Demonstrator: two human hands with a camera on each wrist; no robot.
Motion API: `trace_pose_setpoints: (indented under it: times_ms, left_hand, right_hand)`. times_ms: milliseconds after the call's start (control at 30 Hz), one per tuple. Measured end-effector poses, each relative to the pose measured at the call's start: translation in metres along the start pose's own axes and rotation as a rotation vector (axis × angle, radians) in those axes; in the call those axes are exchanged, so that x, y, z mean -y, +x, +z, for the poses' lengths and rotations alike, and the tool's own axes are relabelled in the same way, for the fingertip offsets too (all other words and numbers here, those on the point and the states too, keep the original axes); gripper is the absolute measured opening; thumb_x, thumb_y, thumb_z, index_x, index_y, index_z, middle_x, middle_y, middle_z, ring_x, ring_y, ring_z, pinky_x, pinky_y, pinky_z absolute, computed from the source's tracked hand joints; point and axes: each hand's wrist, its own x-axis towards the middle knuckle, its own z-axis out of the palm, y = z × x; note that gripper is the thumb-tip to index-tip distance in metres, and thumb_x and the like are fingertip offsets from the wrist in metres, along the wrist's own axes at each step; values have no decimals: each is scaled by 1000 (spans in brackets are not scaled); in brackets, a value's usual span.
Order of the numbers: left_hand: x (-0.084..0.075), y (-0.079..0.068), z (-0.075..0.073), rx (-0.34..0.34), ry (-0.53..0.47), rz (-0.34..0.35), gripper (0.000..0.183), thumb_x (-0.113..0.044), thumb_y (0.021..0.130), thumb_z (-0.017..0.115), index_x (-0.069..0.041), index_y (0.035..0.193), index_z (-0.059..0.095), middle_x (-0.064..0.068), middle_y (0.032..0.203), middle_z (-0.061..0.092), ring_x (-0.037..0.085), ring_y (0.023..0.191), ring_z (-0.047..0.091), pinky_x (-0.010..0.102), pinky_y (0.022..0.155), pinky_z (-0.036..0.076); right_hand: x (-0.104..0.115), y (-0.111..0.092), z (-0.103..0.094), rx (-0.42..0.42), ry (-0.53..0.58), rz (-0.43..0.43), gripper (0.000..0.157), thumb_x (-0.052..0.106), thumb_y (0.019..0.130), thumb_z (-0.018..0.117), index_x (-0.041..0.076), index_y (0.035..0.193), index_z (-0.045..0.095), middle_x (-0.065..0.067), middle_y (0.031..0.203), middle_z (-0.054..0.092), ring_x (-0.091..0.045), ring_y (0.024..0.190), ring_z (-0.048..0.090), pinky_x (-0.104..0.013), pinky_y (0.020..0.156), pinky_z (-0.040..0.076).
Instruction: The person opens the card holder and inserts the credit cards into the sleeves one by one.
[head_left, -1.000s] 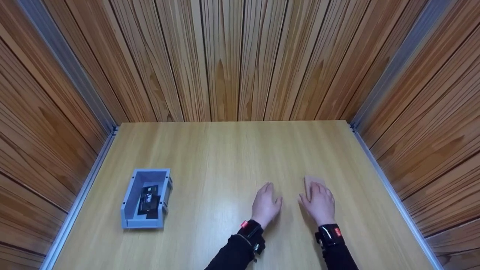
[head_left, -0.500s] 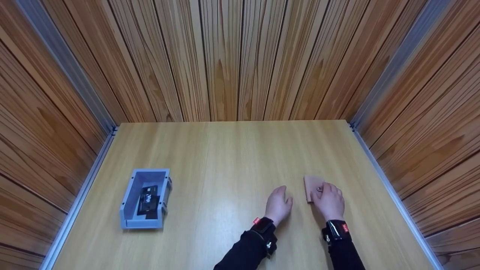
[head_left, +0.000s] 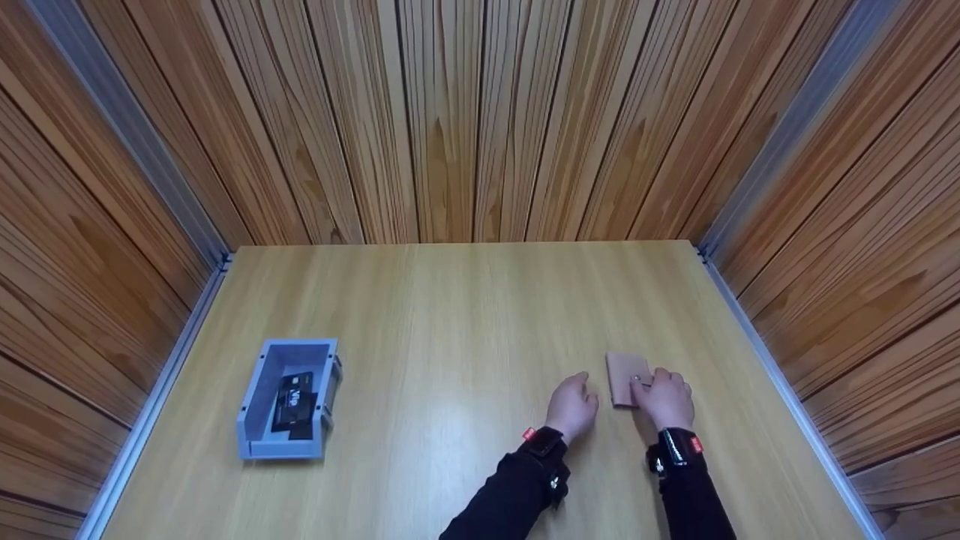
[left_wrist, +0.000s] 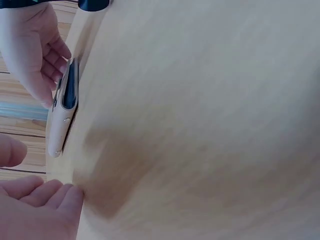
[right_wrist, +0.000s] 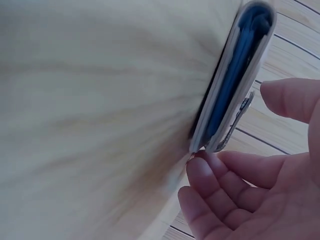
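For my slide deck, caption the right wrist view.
Right grip at a folded wallet, its blue lining showing.

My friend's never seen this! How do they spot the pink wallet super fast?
Find the wooden table and look at its right half. There, beside the right hand, lies the pink wallet. Unlike the open blue bin farther left, it's flat and folded.

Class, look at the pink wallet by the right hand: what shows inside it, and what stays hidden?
Along one edge of the pink wallet, blue inner layers show; folded closed, it covers anything deeper inside.
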Motion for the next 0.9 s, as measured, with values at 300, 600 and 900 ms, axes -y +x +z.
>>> trace_pose_setpoints:
  times_ms: [300, 600, 900]
  left_hand:
    - [-14, 5, 6, 104, -212, -95, 43, 1, 92, 54, 8, 135, 53, 19, 134, 58, 30, 128, 52, 35, 107, 38]
    - [-15, 2, 15, 179, -453, -116, 42, 5, 90, 55, 12, 131, 55, 22, 129, 61, 28, 125, 53, 34, 105, 40]
    - [-13, 5, 14, 117, -544, -157, 33, 6, 90, 59, 14, 122, 60, 22, 118, 66, 29, 115, 61, 33, 98, 46]
  right_hand:
    - [-1, 7, -2, 28, -13, 16, 55, 33, 95, 55, -19, 116, 53, -38, 110, 51, -53, 102, 50, -59, 80, 42]
    - [-1, 5, 3, 32, 7, 20, 55, 32, 95, 56, -17, 118, 54, -37, 111, 50, -53, 102, 50, -58, 81, 42]
    - [-2, 5, 0, 54, 105, 35, 56, 30, 94, 59, -21, 115, 53, -41, 111, 56, -52, 103, 56, -56, 87, 44]
